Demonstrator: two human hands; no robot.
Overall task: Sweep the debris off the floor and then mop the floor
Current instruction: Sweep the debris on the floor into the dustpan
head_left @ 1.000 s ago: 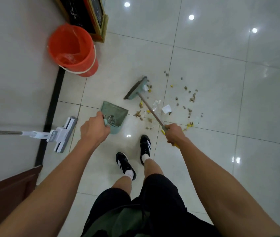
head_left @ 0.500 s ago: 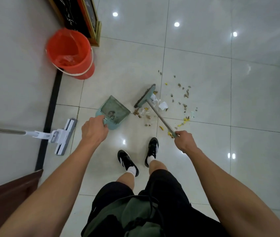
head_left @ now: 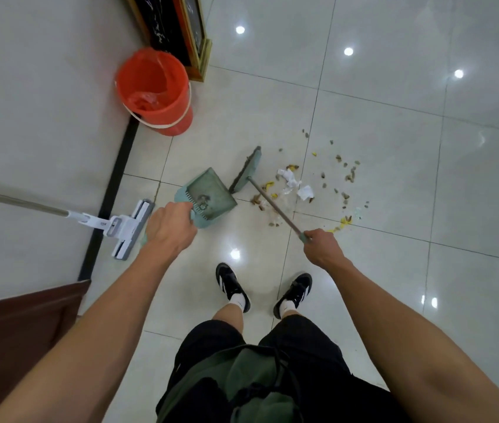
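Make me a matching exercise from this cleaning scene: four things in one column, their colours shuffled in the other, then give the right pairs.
Things:
1. bucket
2. dustpan
3. mop head
4. shoes

Colours:
A. white and grey
B. black with white stripes
C. orange-red
D. pale green

Pairs: 1-C, 2-D, 3-A, 4-B

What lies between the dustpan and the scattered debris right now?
In the head view, the broom head stands between the dustpan and most of the debris; a few bits lie near the pan's mouth.
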